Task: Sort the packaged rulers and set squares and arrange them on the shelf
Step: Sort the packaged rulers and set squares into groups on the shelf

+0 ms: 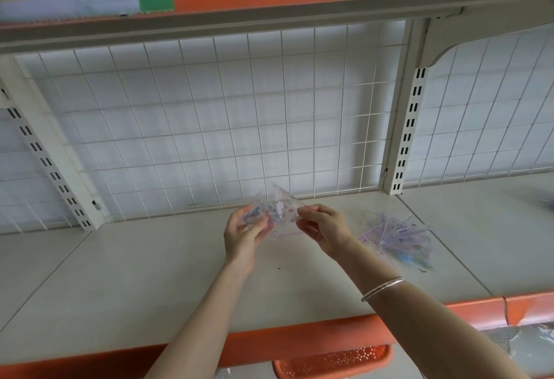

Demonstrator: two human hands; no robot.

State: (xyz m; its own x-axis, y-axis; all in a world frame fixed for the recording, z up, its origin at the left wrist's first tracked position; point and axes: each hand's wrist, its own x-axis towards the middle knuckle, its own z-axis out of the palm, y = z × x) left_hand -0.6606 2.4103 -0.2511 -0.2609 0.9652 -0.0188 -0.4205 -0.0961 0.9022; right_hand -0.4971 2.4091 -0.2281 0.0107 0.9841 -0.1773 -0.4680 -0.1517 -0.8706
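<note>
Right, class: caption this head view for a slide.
Left hand and right hand hold a clear packet above the shelf, beside a pile.

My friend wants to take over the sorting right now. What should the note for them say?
Hands: the left hand pinches the left side of a clear packet, and the right hand pinches its right side. It is held just above the shelf. It is blurred and may be more than one.
Things: a loose pile of packets lies fanned out on the shelf, right of the hands.
Done: no tidy row shows yet.
Left: set the held packet down, sort the pile into rulers and set squares, and line them up.
</note>
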